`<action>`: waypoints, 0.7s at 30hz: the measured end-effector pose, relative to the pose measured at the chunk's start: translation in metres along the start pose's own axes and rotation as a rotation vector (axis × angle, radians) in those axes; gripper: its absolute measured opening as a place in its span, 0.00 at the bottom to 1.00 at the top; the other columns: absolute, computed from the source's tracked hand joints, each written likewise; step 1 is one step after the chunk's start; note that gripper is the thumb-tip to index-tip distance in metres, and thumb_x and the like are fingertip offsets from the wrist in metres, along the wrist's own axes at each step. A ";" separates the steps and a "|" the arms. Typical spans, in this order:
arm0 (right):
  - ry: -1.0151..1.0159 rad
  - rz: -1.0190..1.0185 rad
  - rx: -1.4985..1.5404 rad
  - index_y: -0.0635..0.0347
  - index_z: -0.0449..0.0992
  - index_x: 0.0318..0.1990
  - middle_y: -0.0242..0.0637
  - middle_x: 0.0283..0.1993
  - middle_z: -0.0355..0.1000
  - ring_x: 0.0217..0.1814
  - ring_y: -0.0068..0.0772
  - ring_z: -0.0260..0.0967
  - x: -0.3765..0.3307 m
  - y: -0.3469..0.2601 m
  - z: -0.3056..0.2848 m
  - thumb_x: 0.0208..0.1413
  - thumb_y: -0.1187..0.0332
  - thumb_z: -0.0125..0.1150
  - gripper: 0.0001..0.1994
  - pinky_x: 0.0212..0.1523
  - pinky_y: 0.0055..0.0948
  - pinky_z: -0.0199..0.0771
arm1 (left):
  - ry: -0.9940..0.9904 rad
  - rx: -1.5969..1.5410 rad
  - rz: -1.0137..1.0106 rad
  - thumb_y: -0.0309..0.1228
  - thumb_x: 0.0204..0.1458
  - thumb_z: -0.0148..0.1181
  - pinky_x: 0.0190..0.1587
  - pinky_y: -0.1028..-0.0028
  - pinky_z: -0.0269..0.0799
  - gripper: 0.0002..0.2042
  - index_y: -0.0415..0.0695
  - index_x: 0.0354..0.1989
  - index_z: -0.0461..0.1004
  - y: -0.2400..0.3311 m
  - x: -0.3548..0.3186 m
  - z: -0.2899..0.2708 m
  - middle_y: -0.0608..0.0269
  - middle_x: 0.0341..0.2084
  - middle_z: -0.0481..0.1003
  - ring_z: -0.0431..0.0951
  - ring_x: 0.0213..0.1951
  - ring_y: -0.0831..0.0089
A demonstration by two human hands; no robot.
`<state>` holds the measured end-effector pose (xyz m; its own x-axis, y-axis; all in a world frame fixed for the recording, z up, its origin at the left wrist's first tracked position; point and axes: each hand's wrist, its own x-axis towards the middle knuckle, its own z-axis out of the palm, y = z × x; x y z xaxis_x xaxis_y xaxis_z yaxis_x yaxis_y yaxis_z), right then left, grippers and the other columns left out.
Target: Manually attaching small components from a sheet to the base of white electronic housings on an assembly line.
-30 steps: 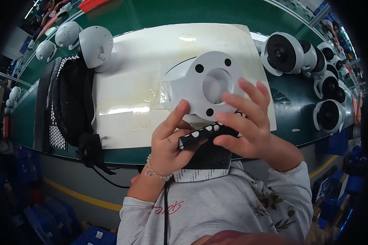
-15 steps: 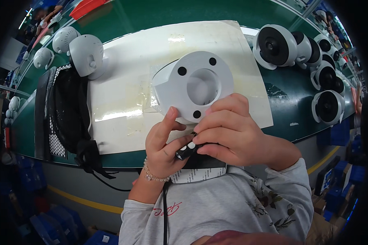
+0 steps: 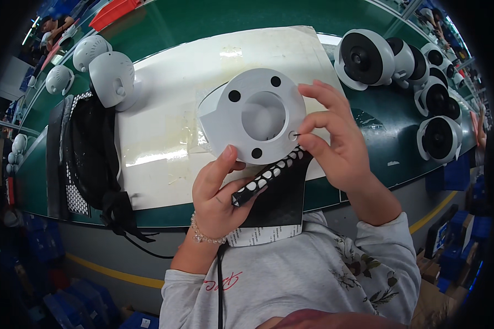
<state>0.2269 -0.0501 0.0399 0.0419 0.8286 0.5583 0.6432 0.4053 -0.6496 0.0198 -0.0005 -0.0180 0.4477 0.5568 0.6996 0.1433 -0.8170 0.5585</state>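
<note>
Up close, the right hand (image 3: 335, 145) pinches a small screw (image 3: 295, 134) at a hole in the white round camera base (image 3: 258, 118), while the left hand (image 3: 217, 192) grips a black strip with white dots (image 3: 266, 175) beneath it. Behind lies a white mat (image 3: 164, 109) on the green bench (image 3: 186, 24). White dome cameras (image 3: 400, 60) crowd the right; a black mesh bag (image 3: 90, 148) sits left.

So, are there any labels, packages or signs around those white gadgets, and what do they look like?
White label strip: along the near edge of the black sheet below the hands, long and narrow, with small dark print.
Black strip with white oval dots: held in the left hand, under the white round housing.
Blue crates: under the bench at right, boxy.
No screens show.
</note>
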 end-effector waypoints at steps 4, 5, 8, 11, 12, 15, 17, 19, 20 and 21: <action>-0.072 0.019 -0.008 0.58 0.70 0.31 0.46 0.58 0.57 0.64 0.48 0.45 -0.001 -0.001 0.002 0.50 0.67 0.56 0.05 0.60 0.41 0.43 | -0.009 -0.012 -0.009 0.22 0.25 0.68 0.33 0.73 0.69 0.14 0.38 0.25 0.73 -0.001 0.000 -0.001 0.53 0.52 0.64 0.74 0.32 0.68; -0.075 0.008 -0.019 0.58 0.71 0.32 0.46 0.58 0.57 0.64 0.48 0.45 -0.001 -0.001 0.002 0.51 0.67 0.55 0.05 0.60 0.40 0.43 | -0.003 -0.023 -0.015 0.22 0.25 0.68 0.33 0.73 0.69 0.14 0.38 0.25 0.73 0.000 0.000 0.000 0.53 0.52 0.64 0.74 0.31 0.69; -0.057 0.034 -0.020 0.58 0.71 0.32 0.47 0.58 0.56 0.64 0.49 0.46 -0.004 0.003 0.002 0.52 0.68 0.53 0.05 0.60 0.41 0.44 | -0.005 -0.034 -0.022 0.21 0.24 0.68 0.32 0.73 0.68 0.15 0.38 0.26 0.72 0.001 0.000 0.000 0.54 0.52 0.64 0.74 0.29 0.69; -0.030 -0.040 -0.120 0.59 0.72 0.31 0.47 0.57 0.58 0.63 0.49 0.48 -0.002 0.000 0.005 0.51 0.68 0.54 0.05 0.59 0.41 0.46 | -0.008 -0.031 -0.028 0.20 0.24 0.68 0.31 0.73 0.68 0.15 0.38 0.26 0.72 0.000 -0.001 0.000 0.54 0.52 0.64 0.74 0.28 0.70; -0.031 -0.041 -0.120 0.59 0.72 0.31 0.47 0.57 0.58 0.63 0.49 0.48 -0.003 -0.001 0.005 0.51 0.68 0.54 0.05 0.59 0.41 0.46 | -0.002 -0.027 -0.026 0.20 0.24 0.68 0.31 0.73 0.68 0.15 0.37 0.25 0.72 0.000 -0.001 -0.001 0.54 0.52 0.64 0.74 0.28 0.70; -0.005 -0.160 -0.328 0.59 0.74 0.33 0.46 0.56 0.59 0.61 0.49 0.50 -0.010 -0.001 0.003 0.49 0.70 0.55 0.05 0.59 0.42 0.46 | -0.012 -0.019 -0.030 0.21 0.24 0.68 0.31 0.74 0.68 0.14 0.37 0.24 0.71 0.000 -0.002 -0.001 0.53 0.51 0.64 0.74 0.28 0.70; -0.005 -0.395 -0.615 0.60 0.76 0.35 0.45 0.53 0.62 0.58 0.49 0.54 -0.019 0.006 0.002 0.47 0.69 0.56 0.09 0.57 0.42 0.48 | -0.012 -0.026 -0.035 0.21 0.24 0.68 0.31 0.74 0.68 0.14 0.37 0.24 0.71 0.000 -0.001 0.000 0.53 0.51 0.64 0.74 0.28 0.70; -0.061 -0.396 -0.636 0.60 0.75 0.38 0.43 0.52 0.63 0.56 0.49 0.55 -0.019 0.007 -0.006 0.46 0.68 0.57 0.11 0.55 0.42 0.51 | -0.010 -0.030 -0.038 0.21 0.24 0.68 0.30 0.74 0.68 0.14 0.37 0.24 0.71 0.001 0.000 0.000 0.53 0.51 0.64 0.74 0.28 0.70; -0.117 -0.396 -0.657 0.60 0.74 0.41 0.42 0.50 0.64 0.54 0.49 0.56 -0.017 0.006 -0.009 0.46 0.66 0.57 0.14 0.53 0.43 0.53 | -0.024 -0.029 -0.053 0.21 0.25 0.67 0.31 0.73 0.68 0.14 0.37 0.24 0.72 0.002 -0.001 -0.001 0.53 0.51 0.64 0.74 0.28 0.70; -0.114 -0.403 -0.655 0.60 0.74 0.41 0.42 0.50 0.64 0.54 0.49 0.56 -0.009 0.004 -0.014 0.46 0.66 0.57 0.14 0.53 0.43 0.53 | -0.035 -0.022 -0.065 0.21 0.25 0.67 0.31 0.73 0.69 0.14 0.37 0.24 0.72 0.003 0.000 -0.001 0.53 0.51 0.64 0.73 0.28 0.70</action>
<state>0.2396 -0.0609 0.0394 -0.3467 0.7148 0.6074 0.9145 0.4016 0.0493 0.0192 -0.0025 -0.0162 0.4684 0.6031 0.6457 0.1542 -0.7753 0.6124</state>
